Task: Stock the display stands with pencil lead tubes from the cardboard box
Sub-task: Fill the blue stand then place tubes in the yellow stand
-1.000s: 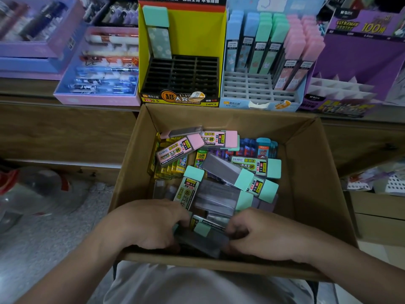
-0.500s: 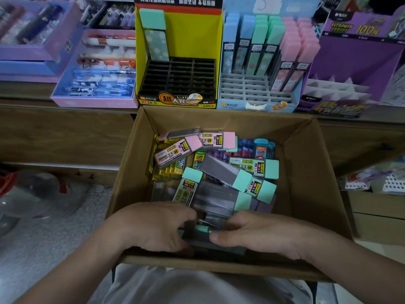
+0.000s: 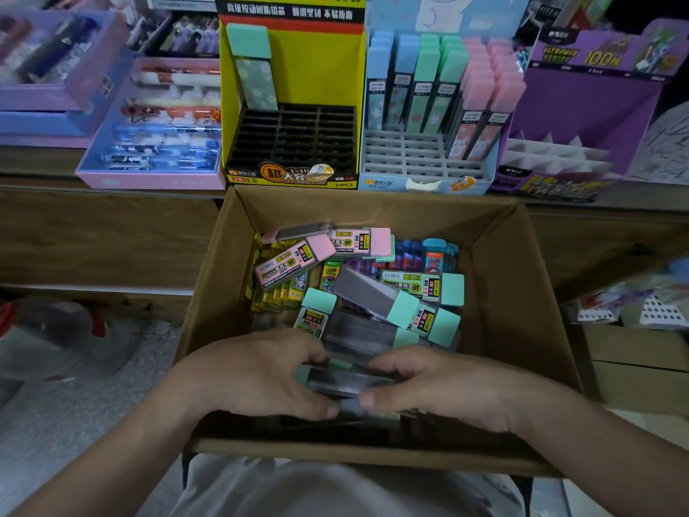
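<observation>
At the near edge of the open brown cardboard box (image 3: 522, 300), the left hand (image 3: 257, 378) curls over one end of a clear grey, mint-capped pencil lead tube (image 3: 345, 380). The tube lies crosswise between both hands. The right hand (image 3: 443, 389) clasps its other end, thumb pressed on its near side.

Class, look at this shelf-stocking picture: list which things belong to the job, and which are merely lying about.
Part of the job:
cardboard box
lead tubes
yellow stand
blue stand
left hand
right hand

Lying about:
pink pen tray
purple display
</observation>
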